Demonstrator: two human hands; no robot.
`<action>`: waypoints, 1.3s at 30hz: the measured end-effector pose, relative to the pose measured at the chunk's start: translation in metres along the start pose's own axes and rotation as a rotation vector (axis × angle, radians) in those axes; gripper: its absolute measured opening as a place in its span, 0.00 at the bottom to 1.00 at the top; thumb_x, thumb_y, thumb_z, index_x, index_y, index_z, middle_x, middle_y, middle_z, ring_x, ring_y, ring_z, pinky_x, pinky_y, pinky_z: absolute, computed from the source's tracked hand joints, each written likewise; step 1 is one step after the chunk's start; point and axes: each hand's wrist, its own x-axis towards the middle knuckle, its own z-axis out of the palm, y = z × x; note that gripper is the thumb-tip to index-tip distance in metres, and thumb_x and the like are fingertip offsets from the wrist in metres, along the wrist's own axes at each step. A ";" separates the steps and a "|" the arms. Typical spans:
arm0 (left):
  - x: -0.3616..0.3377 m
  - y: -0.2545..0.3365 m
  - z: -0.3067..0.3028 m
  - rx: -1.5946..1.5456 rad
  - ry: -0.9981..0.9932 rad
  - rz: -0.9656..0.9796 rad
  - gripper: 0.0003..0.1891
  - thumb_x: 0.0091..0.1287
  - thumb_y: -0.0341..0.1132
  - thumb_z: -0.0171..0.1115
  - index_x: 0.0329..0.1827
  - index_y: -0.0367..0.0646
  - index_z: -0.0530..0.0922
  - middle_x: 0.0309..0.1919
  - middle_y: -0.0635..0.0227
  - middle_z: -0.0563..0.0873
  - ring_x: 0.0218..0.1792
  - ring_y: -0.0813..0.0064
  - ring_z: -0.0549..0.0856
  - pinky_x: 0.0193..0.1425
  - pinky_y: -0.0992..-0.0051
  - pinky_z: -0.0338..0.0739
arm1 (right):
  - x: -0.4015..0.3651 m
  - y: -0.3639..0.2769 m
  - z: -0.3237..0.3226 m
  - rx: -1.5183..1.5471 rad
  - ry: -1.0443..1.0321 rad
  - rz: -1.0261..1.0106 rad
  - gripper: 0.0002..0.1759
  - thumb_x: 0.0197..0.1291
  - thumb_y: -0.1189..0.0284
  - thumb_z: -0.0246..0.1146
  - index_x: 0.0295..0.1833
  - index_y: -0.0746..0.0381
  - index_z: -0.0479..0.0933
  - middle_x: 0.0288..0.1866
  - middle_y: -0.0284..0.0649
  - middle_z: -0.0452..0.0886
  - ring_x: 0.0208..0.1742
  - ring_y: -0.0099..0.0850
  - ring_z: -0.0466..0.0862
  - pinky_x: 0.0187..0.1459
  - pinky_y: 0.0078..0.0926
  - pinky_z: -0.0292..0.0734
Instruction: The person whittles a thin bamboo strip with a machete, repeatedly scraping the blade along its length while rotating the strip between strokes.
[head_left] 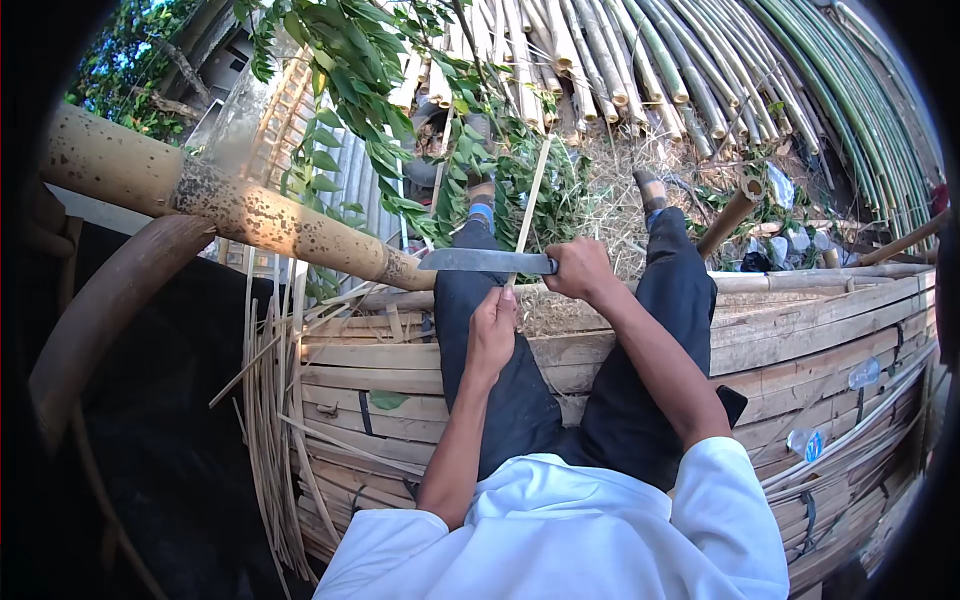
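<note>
My right hand (580, 270) is closed round the handle of a large knife (480, 261), its broad grey blade pointing left. The blade lies across a thin bamboo strip (534, 195), which slants up and away from me. Below the blade, my left hand (493, 328) pinches the near end of that strip between thumb and fingers. Both hands are in front of my lap, above my dark-trousered legs (470, 350). Whether the edge has cut into the strip cannot be made out.
I sit on stacked bamboo slats (375, 378). A thick bamboo pole (270, 215) crosses at left, beside loose thin strips (265, 440). Leafy branches (350, 110) hang ahead. Many bamboo poles (640, 60) lie beyond. Plastic cups (805, 443) and a phone (731, 404) are at right.
</note>
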 end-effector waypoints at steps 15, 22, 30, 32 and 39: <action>-0.018 -0.007 0.000 -0.170 -0.082 -0.231 0.17 0.77 0.44 0.44 0.30 0.44 0.69 0.17 0.81 0.63 0.18 0.90 0.61 0.20 0.83 0.56 | -0.007 0.022 0.006 0.062 -0.124 -0.171 0.11 0.42 0.62 0.62 0.27 0.57 0.82 0.21 0.48 0.80 0.29 0.49 0.82 0.36 0.45 0.78; -0.034 -0.025 -0.006 -0.140 -0.086 -0.232 0.14 0.77 0.43 0.44 0.33 0.46 0.68 0.16 0.84 0.60 0.13 0.93 0.57 0.14 0.86 0.48 | 0.030 0.075 -0.018 0.059 -0.064 0.357 0.15 0.49 0.60 0.60 0.30 0.61 0.82 0.26 0.52 0.81 0.33 0.49 0.83 0.40 0.43 0.79; -0.039 -0.020 -0.011 -0.240 -0.122 -0.359 0.15 0.76 0.43 0.45 0.32 0.45 0.68 0.17 0.83 0.61 0.17 0.92 0.58 0.18 0.85 0.51 | 0.029 0.066 0.006 0.138 -0.120 0.377 0.18 0.45 0.59 0.61 0.32 0.65 0.82 0.28 0.55 0.82 0.35 0.51 0.83 0.42 0.43 0.79; -0.035 -0.018 -0.011 -0.280 -0.113 -0.369 0.15 0.76 0.43 0.45 0.33 0.46 0.68 0.17 0.83 0.61 0.16 0.93 0.58 0.17 0.85 0.51 | 0.045 0.118 0.030 0.296 0.132 0.611 0.21 0.49 0.60 0.61 0.29 0.72 0.79 0.27 0.55 0.82 0.28 0.45 0.84 0.33 0.37 0.78; -0.023 -0.025 -0.006 -0.153 0.004 -0.350 0.12 0.76 0.40 0.45 0.36 0.44 0.70 0.18 0.81 0.65 0.17 0.92 0.62 0.18 0.84 0.54 | 0.032 0.104 0.012 0.874 0.138 0.723 0.17 0.53 0.63 0.61 0.25 0.68 0.77 0.16 0.39 0.76 0.17 0.30 0.75 0.22 0.31 0.68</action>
